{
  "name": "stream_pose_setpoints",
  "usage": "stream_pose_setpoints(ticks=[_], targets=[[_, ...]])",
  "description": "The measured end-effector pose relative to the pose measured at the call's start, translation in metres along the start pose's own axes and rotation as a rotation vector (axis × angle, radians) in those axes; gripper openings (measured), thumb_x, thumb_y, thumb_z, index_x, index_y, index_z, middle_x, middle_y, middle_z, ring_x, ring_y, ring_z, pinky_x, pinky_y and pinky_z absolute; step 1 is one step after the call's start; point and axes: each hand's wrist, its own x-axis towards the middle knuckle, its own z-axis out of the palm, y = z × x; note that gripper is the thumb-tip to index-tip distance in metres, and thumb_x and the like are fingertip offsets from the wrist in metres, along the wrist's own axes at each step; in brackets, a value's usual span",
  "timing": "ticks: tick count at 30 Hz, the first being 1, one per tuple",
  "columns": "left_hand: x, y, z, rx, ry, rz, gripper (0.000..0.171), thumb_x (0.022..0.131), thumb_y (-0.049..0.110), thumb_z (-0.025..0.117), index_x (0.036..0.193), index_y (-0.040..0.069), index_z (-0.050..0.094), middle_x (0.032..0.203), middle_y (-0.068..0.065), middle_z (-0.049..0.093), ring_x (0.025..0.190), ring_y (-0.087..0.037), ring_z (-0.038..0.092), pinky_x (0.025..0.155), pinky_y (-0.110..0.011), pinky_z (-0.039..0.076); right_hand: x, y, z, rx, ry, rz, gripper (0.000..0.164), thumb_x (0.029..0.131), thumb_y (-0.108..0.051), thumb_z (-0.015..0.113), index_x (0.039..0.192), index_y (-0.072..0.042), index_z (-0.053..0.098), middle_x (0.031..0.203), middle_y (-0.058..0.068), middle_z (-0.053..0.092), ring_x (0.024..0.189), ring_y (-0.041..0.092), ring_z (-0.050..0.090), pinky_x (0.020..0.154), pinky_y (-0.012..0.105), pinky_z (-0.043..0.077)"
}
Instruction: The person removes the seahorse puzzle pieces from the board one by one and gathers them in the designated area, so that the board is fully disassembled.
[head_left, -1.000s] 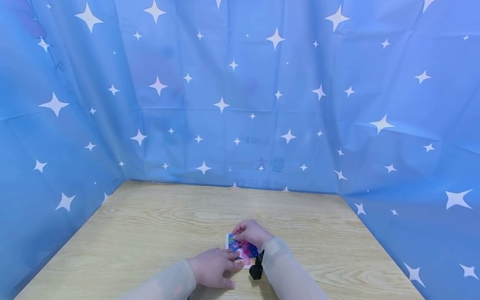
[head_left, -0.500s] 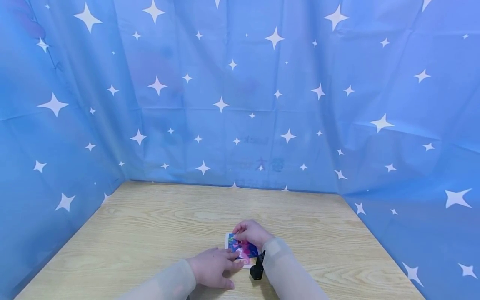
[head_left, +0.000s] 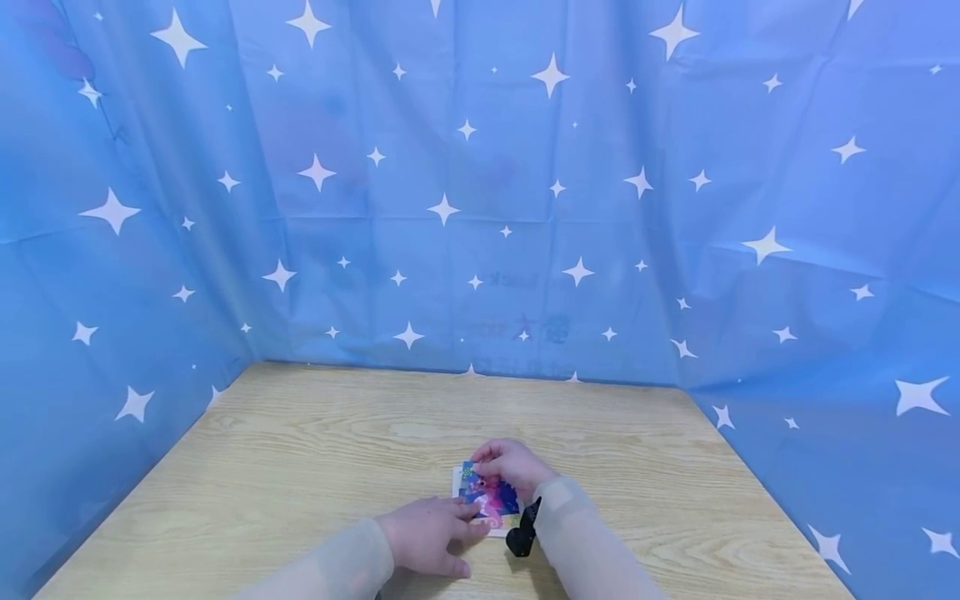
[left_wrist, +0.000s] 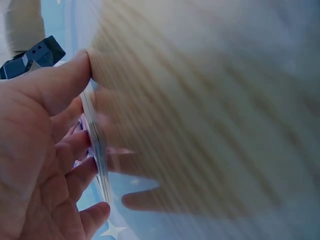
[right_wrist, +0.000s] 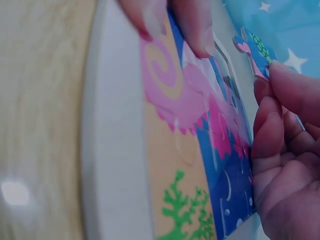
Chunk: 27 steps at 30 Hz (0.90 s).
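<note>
Seahorse jigsaw puzzle (right_wrist: 215,112) lies flat on your light wood-grain desk (head_left: 360,475), between your two hands, with its white frame (right_wrist: 115,145) showing around the picture. Your right hand (head_left: 517,465) is at the far side of the puzzle, reaching across from its right. Its thumb and fingertip pinch a single puzzle piece (right_wrist: 256,52), blue with green leaves and a pink patch, above the puzzle's far left corner; in the right wrist view you can see a gap between piece and board. Your left hand (head_left: 431,533) comes in from the puzzle's left, its fingers spread and fairly straight, fingertips resting on the near left part of the puzzle beside the curled pink tail (right_wrist: 161,65). The left thumb sits apart from those fingers, off the puzzle's near left corner. A sand-coloured strip runs along the puzzle's near edge, with green seaweed (right_wrist: 187,210) at its right end. Just off the near right corner, below your right sleeve (head_left: 588,533), you have a black wrist camera (head_left: 522,533). Well beyond the puzzle, a blue curtain (head_left: 510,300) printed with white four-pointed stars borders the desk.
</note>
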Motion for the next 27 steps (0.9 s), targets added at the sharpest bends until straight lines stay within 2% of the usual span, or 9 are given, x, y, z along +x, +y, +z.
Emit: stream_pose_setpoints(ticks=[6, 9, 17, 27], targets=[[0.001, -0.001, 0.001, 0.019, 0.017, 0.011, 0.057, 0.086, 0.052, 0.063, 0.138, 0.03, 0.053, 0.146, -0.001, 0.045, 0.131, -0.025, 0.044, 0.105, -0.04, 0.039, -0.001, 0.001, -0.006, 0.007, -0.002, 0.009, 0.014, 0.088, -0.01, 0.068, 0.1, -0.004, 0.067, 0.088, 0.006, 0.064, 0.078, 0.02, 0.057, 0.073, 0.031, 0.047], [0.001, -0.002, 0.002, 0.005, 0.015, 0.007, 0.057, 0.086, 0.052, 0.063, 0.138, 0.03, 0.053, 0.147, -0.001, 0.044, 0.132, -0.025, 0.044, 0.105, -0.04, 0.039, -0.002, 0.001, -0.012, 0.007, 0.01, 0.015, 0.015, 0.087, -0.01, 0.068, 0.101, -0.004, 0.067, 0.091, 0.006, 0.063, 0.08, 0.02, 0.054, 0.073, 0.031, 0.045], [0.002, -0.002, 0.001, -0.044, -0.021, -0.017, 0.058, 0.087, 0.052, 0.063, 0.14, 0.033, 0.051, 0.149, 0.002, 0.041, 0.134, -0.024, 0.041, 0.106, -0.042, 0.038, -0.007, 0.003, -0.043, -0.04, 0.052, 0.003, 0.017, 0.088, -0.014, 0.068, 0.101, -0.003, 0.067, 0.093, 0.007, 0.061, 0.084, 0.021, 0.054, 0.075, 0.033, 0.045], [0.002, -0.001, 0.001, -0.058, -0.038, -0.034, 0.056, 0.088, 0.051, 0.062, 0.14, 0.034, 0.05, 0.148, 0.004, 0.043, 0.134, -0.025, 0.042, 0.105, -0.042, 0.039, -0.019, 0.018, -0.077, -0.114, 0.166, 0.046, 0.011, 0.088, -0.008, 0.067, 0.097, -0.002, 0.066, 0.087, 0.006, 0.059, 0.072, 0.019, 0.049, 0.065, 0.03, 0.041]])
